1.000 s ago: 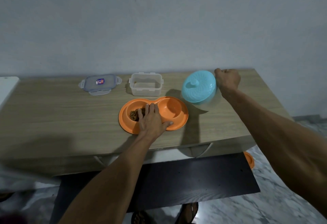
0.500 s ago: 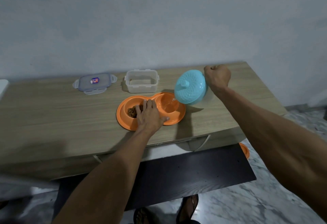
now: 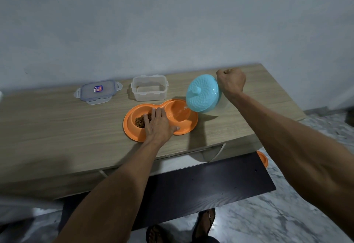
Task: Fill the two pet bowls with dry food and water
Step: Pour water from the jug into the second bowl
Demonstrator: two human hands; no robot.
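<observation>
While left hand lies flat, fingers straight, on orange plastic bowl, right hand fingers grip tilted dimpled teal jug over round right well.

My left forearm and right forearm: bare along whole visible length, above table. My left hand and right hand: bare as well. Below table's near edge: my feet in dark open sandals, left sandal, right sandal, straps crossing top of each foot. Dark cloth scrap just beside right sandal, garment unclear.
</observation>
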